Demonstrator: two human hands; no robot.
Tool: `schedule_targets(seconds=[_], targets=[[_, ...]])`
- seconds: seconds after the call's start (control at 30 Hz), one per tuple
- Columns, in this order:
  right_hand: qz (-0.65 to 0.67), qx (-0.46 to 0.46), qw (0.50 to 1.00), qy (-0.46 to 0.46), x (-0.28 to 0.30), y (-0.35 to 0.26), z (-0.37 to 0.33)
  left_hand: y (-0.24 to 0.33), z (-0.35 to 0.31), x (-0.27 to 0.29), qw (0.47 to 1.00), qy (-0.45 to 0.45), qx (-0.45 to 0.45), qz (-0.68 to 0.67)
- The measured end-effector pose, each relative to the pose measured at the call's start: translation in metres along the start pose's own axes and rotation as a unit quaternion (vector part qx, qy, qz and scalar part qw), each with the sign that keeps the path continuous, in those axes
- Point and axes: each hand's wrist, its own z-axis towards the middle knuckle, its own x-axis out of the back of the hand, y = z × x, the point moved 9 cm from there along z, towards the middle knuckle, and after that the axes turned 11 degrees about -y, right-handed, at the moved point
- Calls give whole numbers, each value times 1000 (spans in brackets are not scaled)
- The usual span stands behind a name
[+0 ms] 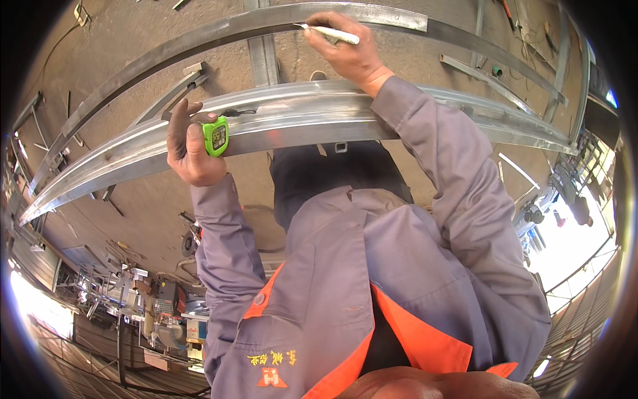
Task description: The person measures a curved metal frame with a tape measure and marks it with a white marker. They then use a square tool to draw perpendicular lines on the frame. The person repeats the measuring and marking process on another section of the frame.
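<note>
My right hand (349, 56) is closed around a white pen (337, 34) with a thin pointed tip. That tip meets the far long steel bar (199, 48), or hovers just over it; which one I cannot tell. My left hand (193, 149) grips a compact green tape measure (216, 137) between thumb and fingers, over the near bundle of shiny steel profiles (299, 120). A short black strap (238, 112) trails from the tape measure onto the metal. No drawn-out blade is visible. My right forearm reaches across the near profiles.
Steel cross supports (264, 61) run beneath the long bars. Shorter steel pieces (488, 83) lie at the right, and another angled piece (169, 93) at the left. Cluttered equipment (169, 302) stands at the lower left, and more gear (538, 209) at the right.
</note>
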Motion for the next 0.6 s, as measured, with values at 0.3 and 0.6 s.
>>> schedule_targets(seconds=[0.3,0.6], targets=[[-44,24,999,-6,-3,-5,2,1,0,-1,1000,-20,-6,2],[-59,43,997,-1,-5,-5,3,3,0,-3,1000,-24,-17,-6]])
